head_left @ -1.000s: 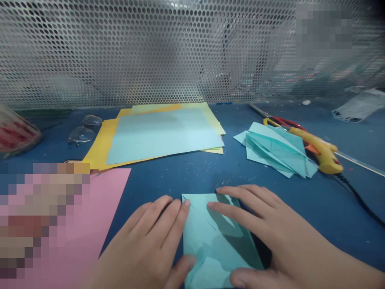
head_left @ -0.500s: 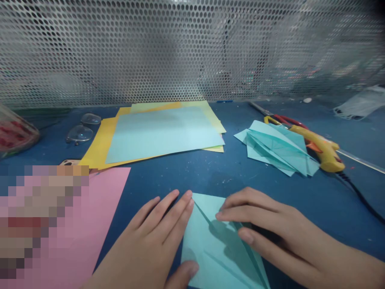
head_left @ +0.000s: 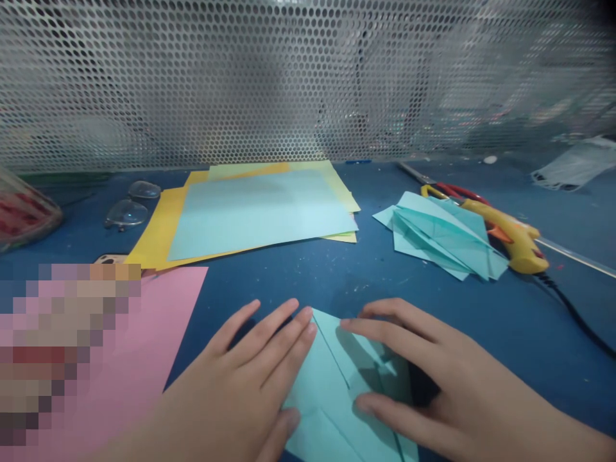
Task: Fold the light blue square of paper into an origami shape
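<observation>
A perforated metal screen (head_left: 289,77) stands behind a blue desk (head_left: 298,276). At the near edge of the desk lies a folded teal paper (head_left: 337,385), and both hands rest on it. The left hand (head_left: 240,378) lies flat, fingers stretched and close together, pressing the left side of the paper, with the thumb on its lower edge. The right hand (head_left: 433,378) is also spread flat, palm down, over the right side of the paper; its fingertips point toward the left hand and almost meet it above the fold. Neither hand grips anything; they only press down.

Farther back in the middle lies a stack of sheets (head_left: 260,212), light blue on top, yellow below. To the left of it are glasses (head_left: 128,205). A pink sheet (head_left: 168,321) lies at the left, near the left hand. To the right sits a pile of folded teal pieces (head_left: 443,237), and just beside it a yellow glue gun (head_left: 514,240) and scissors (head_left: 445,190) with red handles.
</observation>
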Available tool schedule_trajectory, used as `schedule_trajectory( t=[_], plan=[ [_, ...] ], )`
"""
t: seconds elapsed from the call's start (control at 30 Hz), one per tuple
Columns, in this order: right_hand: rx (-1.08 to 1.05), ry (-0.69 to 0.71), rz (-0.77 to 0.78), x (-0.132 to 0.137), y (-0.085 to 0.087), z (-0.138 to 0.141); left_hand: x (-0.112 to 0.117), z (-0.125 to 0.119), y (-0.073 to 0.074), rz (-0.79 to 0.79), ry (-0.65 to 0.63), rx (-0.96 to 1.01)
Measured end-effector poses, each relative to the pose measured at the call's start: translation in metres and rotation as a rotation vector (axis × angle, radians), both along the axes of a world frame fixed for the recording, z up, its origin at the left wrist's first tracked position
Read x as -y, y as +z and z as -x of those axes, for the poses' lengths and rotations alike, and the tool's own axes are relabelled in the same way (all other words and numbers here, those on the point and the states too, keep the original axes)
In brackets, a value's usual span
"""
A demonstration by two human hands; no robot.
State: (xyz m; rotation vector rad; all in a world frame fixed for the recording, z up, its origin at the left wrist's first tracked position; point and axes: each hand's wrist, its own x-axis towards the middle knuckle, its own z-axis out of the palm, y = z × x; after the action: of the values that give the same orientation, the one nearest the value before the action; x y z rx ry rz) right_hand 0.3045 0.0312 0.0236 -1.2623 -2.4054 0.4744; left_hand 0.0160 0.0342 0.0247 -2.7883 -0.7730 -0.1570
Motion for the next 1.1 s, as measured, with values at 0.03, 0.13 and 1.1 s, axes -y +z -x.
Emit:
schedule_trajectory(
  t=[0.03, 0.13, 1.1],
  plan=[
    [0.000, -0.010, 0.012, 0.000, 0.001, 0.000, 0.001, -0.001, -0.001, -0.024, -0.016, -0.012],
    [-0.042, -0.031, 0.056, 0.002, 0.000, 0.000, 0.003, -0.006, -0.005, -0.073, -0.033, 0.000],
    [-0.052, 0.059, -0.110, 0.019, -0.005, -0.005, 0.000, -0.021, -0.011, -0.034, -0.201, 0.047]
  ],
)
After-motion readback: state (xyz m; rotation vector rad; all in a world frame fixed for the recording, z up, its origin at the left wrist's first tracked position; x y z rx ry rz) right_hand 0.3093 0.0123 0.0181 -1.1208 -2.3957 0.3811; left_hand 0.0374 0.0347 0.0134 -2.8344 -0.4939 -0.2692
